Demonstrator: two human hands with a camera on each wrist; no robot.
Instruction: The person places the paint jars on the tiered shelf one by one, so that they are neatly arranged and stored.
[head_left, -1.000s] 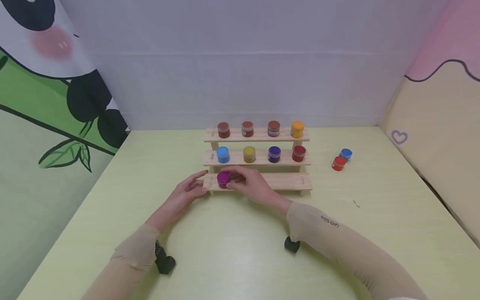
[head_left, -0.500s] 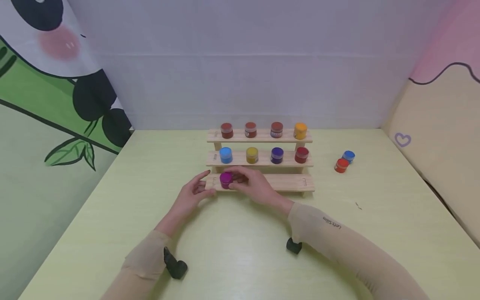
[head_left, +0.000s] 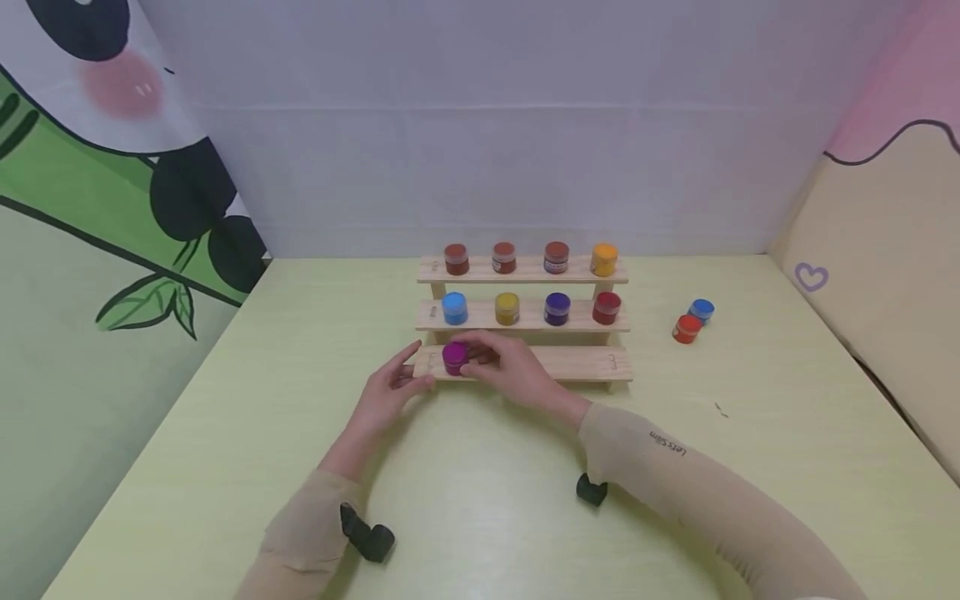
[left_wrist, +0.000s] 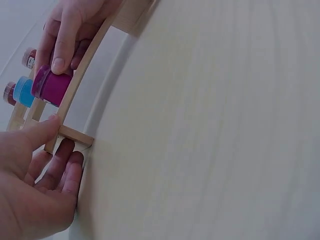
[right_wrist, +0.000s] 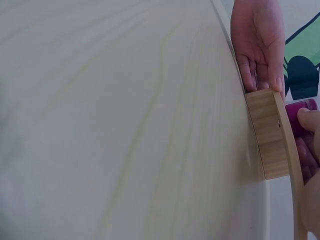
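My right hand [head_left: 513,368] pinches a purple paint jar [head_left: 453,358] between thumb and fingers at the left end of the bottom step of a wooden three-step rack [head_left: 573,363]. In the left wrist view the jar [left_wrist: 54,89] stands upright relative to the board, the right thumb against its side. My left hand [head_left: 386,393] holds the rack's left end, its thumb at the board's front corner and its other fingers around the end and leg. The right wrist view shows this left hand [right_wrist: 260,47] touching the end of the rack's board.
The middle step carries light blue [head_left: 454,308], yellow [head_left: 507,308], dark blue [head_left: 557,309] and dark red [head_left: 607,308] jars. Several brownish-red jars and an orange jar [head_left: 603,259] line the top step. A red jar [head_left: 687,328] and a blue jar [head_left: 702,311] stand on the table to the right.
The left hand has moved slightly right and closer around the rack's end. The right hand stays on the purple paint jar; the whole head view has shifted a little.
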